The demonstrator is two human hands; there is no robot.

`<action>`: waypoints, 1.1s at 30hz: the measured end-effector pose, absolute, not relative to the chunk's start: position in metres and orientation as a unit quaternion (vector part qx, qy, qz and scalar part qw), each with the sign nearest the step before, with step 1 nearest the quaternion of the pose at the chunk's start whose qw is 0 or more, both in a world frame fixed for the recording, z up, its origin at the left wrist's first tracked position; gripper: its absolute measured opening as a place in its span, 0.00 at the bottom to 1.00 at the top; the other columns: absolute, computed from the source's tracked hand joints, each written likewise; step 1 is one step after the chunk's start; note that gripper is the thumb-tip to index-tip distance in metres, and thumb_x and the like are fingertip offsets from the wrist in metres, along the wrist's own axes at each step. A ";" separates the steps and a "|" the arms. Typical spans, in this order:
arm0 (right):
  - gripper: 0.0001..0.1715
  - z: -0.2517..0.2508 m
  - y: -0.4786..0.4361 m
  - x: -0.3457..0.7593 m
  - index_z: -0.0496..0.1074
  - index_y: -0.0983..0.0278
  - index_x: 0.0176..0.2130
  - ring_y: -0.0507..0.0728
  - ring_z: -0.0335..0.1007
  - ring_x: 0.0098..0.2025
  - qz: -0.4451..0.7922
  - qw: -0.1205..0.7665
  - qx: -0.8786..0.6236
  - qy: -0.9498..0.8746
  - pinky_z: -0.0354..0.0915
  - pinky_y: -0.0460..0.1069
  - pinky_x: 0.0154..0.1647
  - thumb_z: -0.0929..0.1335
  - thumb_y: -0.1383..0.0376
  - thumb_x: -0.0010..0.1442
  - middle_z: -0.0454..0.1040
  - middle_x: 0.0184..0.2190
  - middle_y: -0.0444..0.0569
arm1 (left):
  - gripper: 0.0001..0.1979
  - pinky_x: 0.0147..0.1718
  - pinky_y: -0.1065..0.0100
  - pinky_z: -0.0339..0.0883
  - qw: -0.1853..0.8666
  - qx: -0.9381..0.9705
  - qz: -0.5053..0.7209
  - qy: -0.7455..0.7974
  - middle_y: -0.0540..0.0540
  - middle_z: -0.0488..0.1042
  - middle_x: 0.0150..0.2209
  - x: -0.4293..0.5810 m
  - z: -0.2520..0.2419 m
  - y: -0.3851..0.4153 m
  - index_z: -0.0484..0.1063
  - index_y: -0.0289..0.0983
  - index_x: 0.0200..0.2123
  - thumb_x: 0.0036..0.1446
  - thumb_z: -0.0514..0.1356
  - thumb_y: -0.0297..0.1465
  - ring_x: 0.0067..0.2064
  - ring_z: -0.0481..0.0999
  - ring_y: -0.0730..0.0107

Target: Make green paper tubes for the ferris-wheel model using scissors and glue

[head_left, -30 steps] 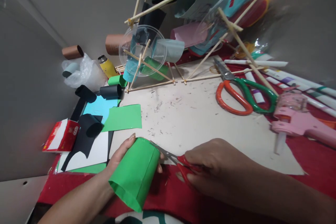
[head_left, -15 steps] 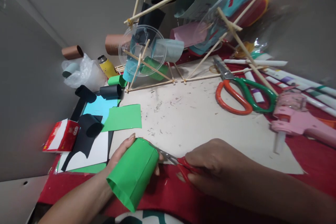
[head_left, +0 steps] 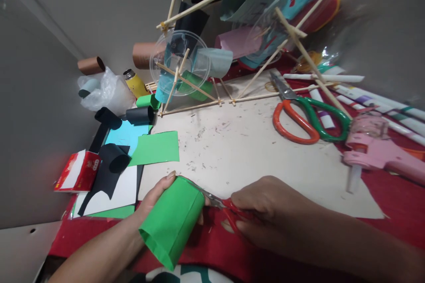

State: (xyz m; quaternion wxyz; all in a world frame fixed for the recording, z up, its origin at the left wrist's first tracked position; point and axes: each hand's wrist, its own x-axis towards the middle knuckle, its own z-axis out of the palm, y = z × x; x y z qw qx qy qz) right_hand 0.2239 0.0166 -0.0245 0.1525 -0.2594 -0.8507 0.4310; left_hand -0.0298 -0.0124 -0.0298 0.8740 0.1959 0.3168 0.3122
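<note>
My left hand (head_left: 158, 192) is wrapped round a green paper tube (head_left: 174, 221), its thumb near the upper rim and its other fingers mostly hidden behind. The tube tilts, with its open lower end toward me. In my right hand (head_left: 265, 205) is a small pair of scissors (head_left: 229, 205) with red handles. Their metal blades lie along the tube's upper edge, the tips at the rim. Beyond my hands, a flat green paper piece (head_left: 156, 148) rests at the left of the pale board (head_left: 239, 154).
A frame of wooden sticks (head_left: 195, 108) stands at the back with paper tubes and plastic discs. Large scissors (head_left: 299, 115) and a pink glue gun (head_left: 372, 146) lie at right. Black paper rolls (head_left: 114, 158), a red box (head_left: 78, 171) and a yellow bottle (head_left: 134, 83) are at left.
The green tube and my left hand have shifted slightly right and down. The scissors' blades look closer together and lie further along the rim; my right hand has moved slightly left.
</note>
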 end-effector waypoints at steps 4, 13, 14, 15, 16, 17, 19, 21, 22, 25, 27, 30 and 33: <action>0.13 -0.025 0.015 0.224 0.59 0.63 0.23 0.46 0.51 0.20 0.428 0.167 -0.255 -0.851 0.46 0.45 0.23 0.62 0.71 0.58 0.58 0.18 0.36 | 0.34 0.28 0.69 0.65 0.879 0.171 0.294 0.333 0.35 0.81 0.30 -0.032 -0.031 -0.012 0.79 0.24 0.37 0.57 0.54 0.54 0.30 0.79 0.61; 0.11 -0.026 0.014 0.223 0.58 0.62 0.23 0.46 0.50 0.20 0.421 0.159 -0.280 -0.848 0.46 0.45 0.22 0.64 0.70 0.54 0.57 0.17 0.36 | 0.31 0.31 0.69 0.69 0.878 0.176 0.318 0.311 0.37 0.82 0.30 -0.032 -0.033 -0.014 0.79 0.27 0.35 0.57 0.55 0.52 0.31 0.81 0.61; 0.11 -0.025 0.014 0.223 0.58 0.62 0.23 0.46 0.49 0.20 0.426 0.157 -0.283 -0.845 0.45 0.44 0.22 0.64 0.70 0.54 0.56 0.17 0.36 | 0.30 0.32 0.68 0.70 0.876 0.171 0.321 0.317 0.37 0.82 0.30 -0.032 -0.033 -0.014 0.79 0.27 0.35 0.57 0.56 0.52 0.32 0.81 0.60; 0.11 -0.024 0.014 0.223 0.59 0.62 0.23 0.46 0.49 0.20 0.432 0.154 -0.286 -0.842 0.45 0.44 0.21 0.64 0.71 0.53 0.56 0.17 0.35 | 0.29 0.33 0.68 0.70 0.873 0.166 0.322 0.326 0.37 0.82 0.31 -0.032 -0.032 -0.014 0.79 0.27 0.37 0.58 0.57 0.50 0.33 0.82 0.59; 0.11 -0.023 0.014 0.223 0.59 0.62 0.23 0.46 0.48 0.20 0.436 0.152 -0.287 -0.840 0.45 0.44 0.21 0.64 0.71 0.53 0.56 0.17 0.35 | 0.28 0.34 0.68 0.71 0.871 0.163 0.320 0.334 0.37 0.83 0.32 -0.033 -0.031 -0.014 0.79 0.27 0.38 0.58 0.57 0.49 0.33 0.82 0.59; 0.11 -0.022 0.014 0.223 0.59 0.62 0.23 0.46 0.48 0.20 0.436 0.152 -0.287 -0.840 0.44 0.44 0.21 0.64 0.71 0.53 0.56 0.17 0.35 | 0.27 0.33 0.68 0.71 0.871 0.163 0.320 0.337 0.37 0.83 0.33 -0.033 -0.030 -0.014 0.78 0.27 0.39 0.58 0.58 0.48 0.33 0.82 0.60; 0.11 -0.021 0.015 0.223 0.58 0.63 0.22 0.46 0.47 0.20 0.429 0.155 -0.282 -0.844 0.44 0.44 0.21 0.64 0.71 0.53 0.55 0.17 0.35 | 0.25 0.30 0.69 0.70 0.869 0.179 0.328 0.323 0.37 0.82 0.33 -0.033 -0.028 -0.014 0.78 0.29 0.40 0.59 0.57 0.48 0.30 0.81 0.61; 0.12 -0.021 0.017 0.223 0.57 0.63 0.22 0.46 0.47 0.20 0.423 0.156 -0.277 -0.848 0.44 0.45 0.21 0.64 0.71 0.53 0.54 0.17 0.35 | 0.24 0.27 0.69 0.68 0.863 0.204 0.349 0.302 0.37 0.82 0.32 -0.033 -0.027 -0.013 0.77 0.32 0.40 0.60 0.56 0.48 0.29 0.81 0.61; 0.12 -0.021 0.017 0.223 0.57 0.63 0.22 0.46 0.47 0.20 0.423 0.155 -0.274 -0.850 0.44 0.45 0.21 0.64 0.71 0.54 0.54 0.17 0.35 | 0.23 0.27 0.70 0.68 0.861 0.212 0.357 0.295 0.37 0.82 0.32 -0.033 -0.027 -0.013 0.77 0.33 0.40 0.61 0.55 0.48 0.29 0.81 0.61; 0.12 -0.020 0.018 0.223 0.57 0.62 0.22 0.46 0.47 0.20 0.422 0.150 -0.275 -0.851 0.44 0.44 0.21 0.63 0.71 0.54 0.55 0.17 0.35 | 0.25 0.26 0.71 0.69 0.867 0.208 0.342 0.297 0.35 0.83 0.33 -0.033 -0.027 -0.013 0.77 0.33 0.40 0.62 0.53 0.49 0.30 0.81 0.62; 0.13 -0.019 0.017 0.223 0.56 0.62 0.22 0.46 0.47 0.20 0.421 0.149 -0.272 -0.852 0.45 0.45 0.21 0.64 0.70 0.55 0.56 0.17 0.35 | 0.27 0.26 0.71 0.69 0.870 0.205 0.333 0.302 0.34 0.82 0.33 -0.033 -0.026 -0.013 0.78 0.31 0.40 0.61 0.53 0.49 0.30 0.81 0.62; 0.13 -0.020 0.016 0.225 0.57 0.62 0.22 0.46 0.48 0.20 0.415 0.147 -0.271 -0.856 0.45 0.45 0.21 0.64 0.69 0.56 0.57 0.17 0.36 | 0.26 0.28 0.70 0.70 0.863 0.214 0.336 0.311 0.33 0.82 0.33 -0.032 -0.024 -0.013 0.79 0.29 0.41 0.61 0.56 0.47 0.30 0.82 0.60; 0.12 -0.022 0.015 0.225 0.58 0.63 0.23 0.46 0.49 0.20 0.401 0.154 -0.271 -0.861 0.45 0.45 0.22 0.64 0.69 0.56 0.59 0.17 0.36 | 0.25 0.28 0.67 0.71 0.856 0.228 0.337 0.320 0.31 0.82 0.32 -0.030 -0.023 -0.012 0.79 0.27 0.38 0.60 0.57 0.46 0.30 0.82 0.57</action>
